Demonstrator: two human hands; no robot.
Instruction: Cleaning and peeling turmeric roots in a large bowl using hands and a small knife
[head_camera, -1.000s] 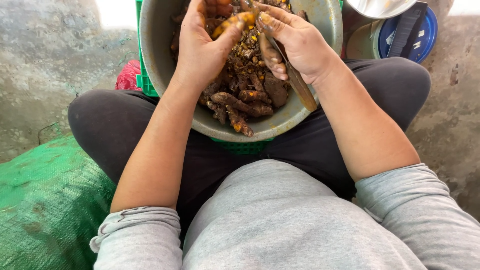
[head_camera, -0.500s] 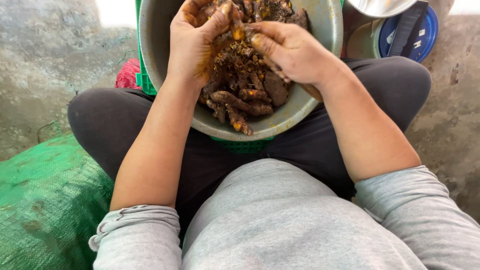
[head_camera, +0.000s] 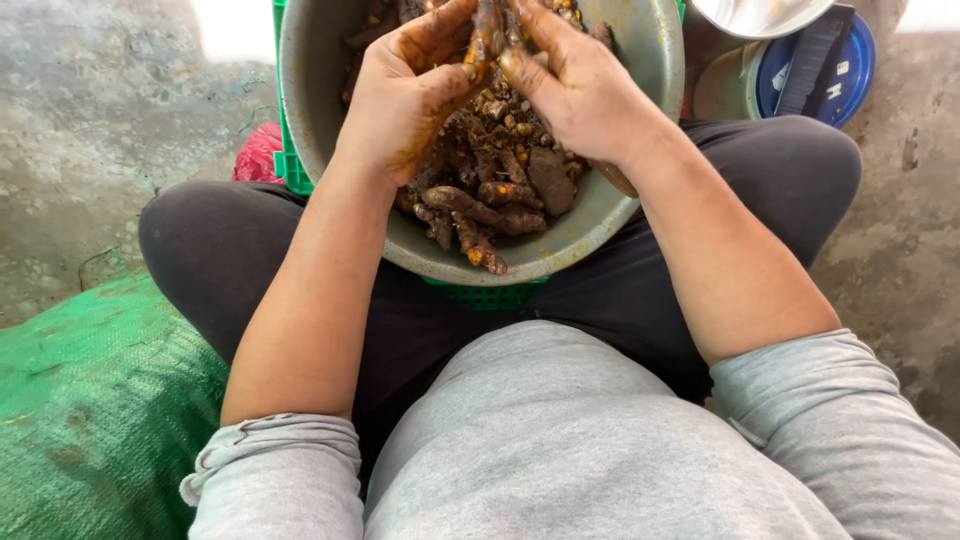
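Note:
A large grey metal bowl rests between my legs, filled with several muddy orange-brown turmeric roots. Both hands are over the bowl's far side, pressed close together. My left hand, stained yellow, pinches one turmeric root at its fingertips. My right hand meets that root from the right, fingers curled. The brown end of a knife sticks out below my right palm; its blade is hidden behind the hand.
The bowl sits on a green plastic crate. A green woven sack lies at the lower left, a red mesh bag beside the crate. A blue-lidded container and another metal bowl stand at the upper right on concrete.
Both hands have moved toward the bowl's far side and closed in on the root. The knife that showed across the right palm is now mostly hidden.

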